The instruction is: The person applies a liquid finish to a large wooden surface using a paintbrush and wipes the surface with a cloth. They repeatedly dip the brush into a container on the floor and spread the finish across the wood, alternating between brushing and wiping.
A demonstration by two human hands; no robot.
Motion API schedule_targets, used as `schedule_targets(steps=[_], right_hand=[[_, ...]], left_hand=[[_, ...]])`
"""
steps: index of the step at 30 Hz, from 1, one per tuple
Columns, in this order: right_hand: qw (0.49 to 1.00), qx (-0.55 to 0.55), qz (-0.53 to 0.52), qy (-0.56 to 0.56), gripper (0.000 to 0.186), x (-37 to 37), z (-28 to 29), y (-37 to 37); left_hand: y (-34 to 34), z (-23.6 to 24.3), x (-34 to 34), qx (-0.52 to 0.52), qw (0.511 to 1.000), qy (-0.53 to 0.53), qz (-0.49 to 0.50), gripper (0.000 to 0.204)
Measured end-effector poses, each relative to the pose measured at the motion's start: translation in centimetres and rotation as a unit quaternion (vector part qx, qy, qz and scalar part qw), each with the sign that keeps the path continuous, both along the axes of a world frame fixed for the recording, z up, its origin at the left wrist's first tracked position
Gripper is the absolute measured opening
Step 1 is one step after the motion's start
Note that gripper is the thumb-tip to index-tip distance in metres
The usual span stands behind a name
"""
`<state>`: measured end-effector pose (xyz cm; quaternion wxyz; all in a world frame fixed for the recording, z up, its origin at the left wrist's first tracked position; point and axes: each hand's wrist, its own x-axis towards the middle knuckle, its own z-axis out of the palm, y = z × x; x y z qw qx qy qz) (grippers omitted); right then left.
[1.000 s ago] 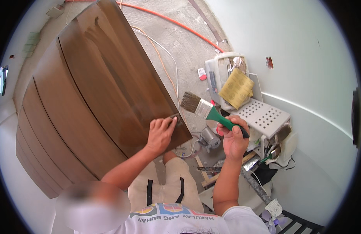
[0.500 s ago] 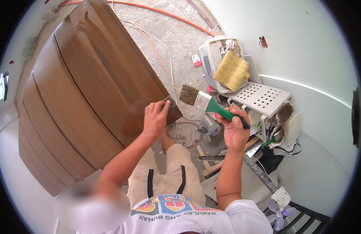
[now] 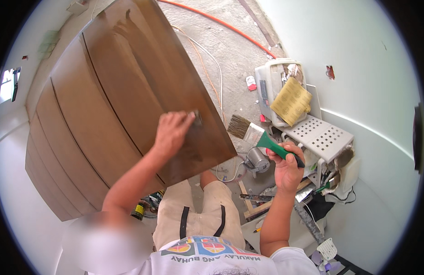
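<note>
A: Where is the paintbrush [image 3: 265, 140] to be found?
B: It is held up by the right hand [image 3: 287, 172], with fingers and thumb clamped around the green handle. The dark bristles are pointed up and to the left, and are seen just beside the right edge of the brown panel [image 3: 124, 87], apart from it.
A: And how is the left hand [image 3: 170, 133] placed?
B: It is laid over the panel, near its lower right corner. The fingers are bent close together, and a small dark piece [image 3: 198, 119] is pinched at their tips against the surface. What it is made of cannot be told, as it is mostly covered.
A: How is the panel marked?
B: It is crossed lengthwise by dark grooves, and darker streaks are shown on its right-hand strip.
A: What is seen to the right?
B: A yellow sheet [image 3: 291, 101] is laid across a pale plastic box [image 3: 263, 106]. Below it a grey perforated platform [image 3: 320, 136] is seen, and a metal cylinder [image 3: 257, 159] is placed near the brush. Along the floor an orange hose [image 3: 221, 22] is stretched.
</note>
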<state>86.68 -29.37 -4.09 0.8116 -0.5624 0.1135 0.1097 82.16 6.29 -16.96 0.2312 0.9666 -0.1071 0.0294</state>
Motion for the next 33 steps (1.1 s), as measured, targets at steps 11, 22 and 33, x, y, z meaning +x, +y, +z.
schedule_targets(steps=[11, 22, 33], right_hand=[[0.999, -0.033, 0.036, 0.008, 0.032, 7.0, -2.5, 9.6], [0.999, -0.028, 0.031, 0.012, 0.03, 9.5, -3.5, 13.4], [1.0, -0.002, 0.016, -0.023, 0.03, 6.5, -1.4, 10.9]], left_hand=[[28.7, -4.8, 31.2, 0.112, 0.965, -0.128, 0.199, 0.033], [38.2, -4.6, 43.5, 0.1, 0.953, -0.157, 0.238, 0.031], [16.4, -3.1, 21.4, 0.051, 0.986, -0.101, 0.118, 0.038]])
